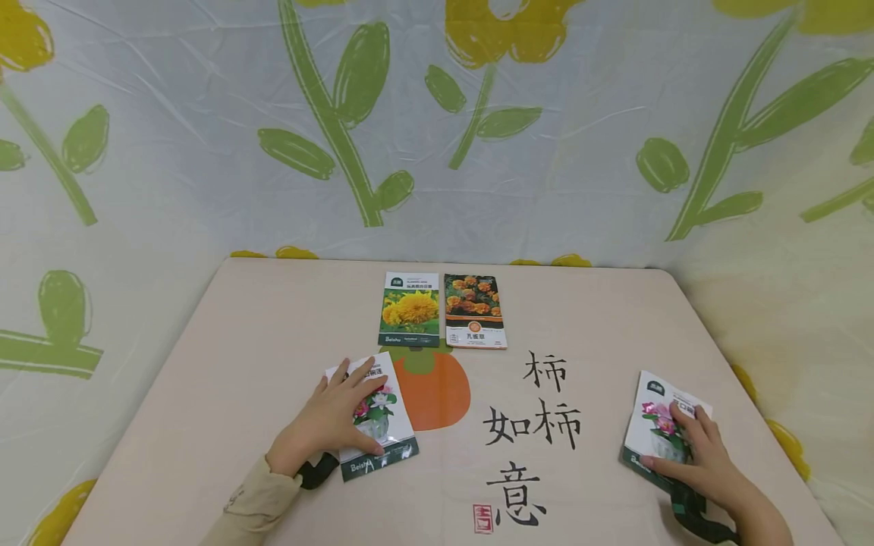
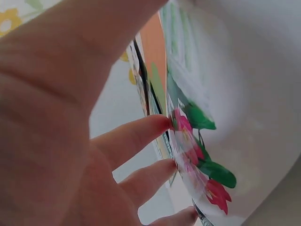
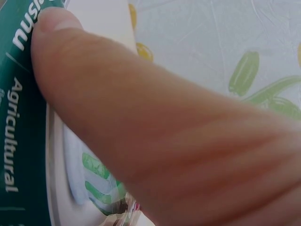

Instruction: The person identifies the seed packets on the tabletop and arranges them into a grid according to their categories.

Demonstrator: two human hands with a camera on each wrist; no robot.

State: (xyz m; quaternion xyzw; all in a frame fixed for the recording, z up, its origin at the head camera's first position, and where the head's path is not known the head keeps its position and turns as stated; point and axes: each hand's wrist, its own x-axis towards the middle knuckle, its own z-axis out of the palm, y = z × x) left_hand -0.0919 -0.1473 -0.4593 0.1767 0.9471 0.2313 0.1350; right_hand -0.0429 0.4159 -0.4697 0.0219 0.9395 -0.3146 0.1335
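Left hand [image 1: 334,418], spread, touches a glossy rectangular packet [image 1: 391,421]; right hand [image 1: 706,464], also spread, touches a flower-printed packet [image 1: 657,431].

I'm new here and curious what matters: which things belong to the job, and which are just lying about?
Job, apparently:
left pink-flower packet, under the left hand
right pink-flower packet, under the right hand
perhaps yellow-flower packet, orange-flower packet

Just decoration:
persimmon print
black writing
floral backdrop

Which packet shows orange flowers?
The back right packet; the back left packet shows yellow, while the front left packet and front right packet show pink.
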